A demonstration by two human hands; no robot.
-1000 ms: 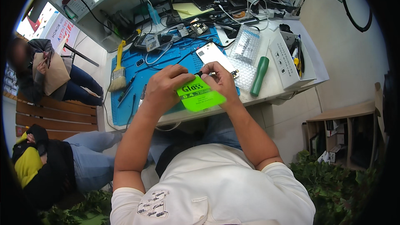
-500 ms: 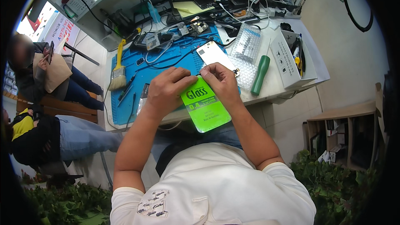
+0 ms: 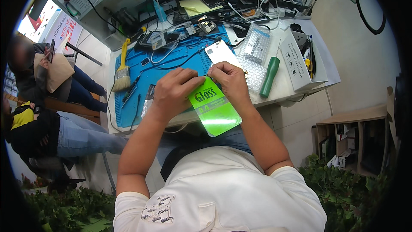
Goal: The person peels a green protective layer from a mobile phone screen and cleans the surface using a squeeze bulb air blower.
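Left hand (image 3: 175,92) and right hand (image 3: 230,81) pinch green packet (image 3: 216,111) by its top end, fingers closed, likely steadying it; rest extends past table (image 3: 281,91) edge.

We are looking at what appears to be a phone repair shop. We see a blue repair mat (image 3: 148,76) on a white workbench (image 3: 256,102), with exposed circuit boards (image 3: 207,25), loose cables (image 3: 173,53), a yellow-handled brush (image 3: 123,72) and a green-handled screwdriver (image 3: 269,77) about it. A white phone-sized panel (image 3: 222,53) lies beside bubble wrap (image 3: 255,45), a white box (image 3: 297,66) holds hand tools (image 3: 307,56), and we also note a green screen-protector pack (image 3: 216,114). To our left we find a printed poster (image 3: 68,30), a slatted wooden bench (image 3: 89,111), and two people (image 3: 36,133), one with a paper bag (image 3: 59,74) and a phone (image 3: 52,50).
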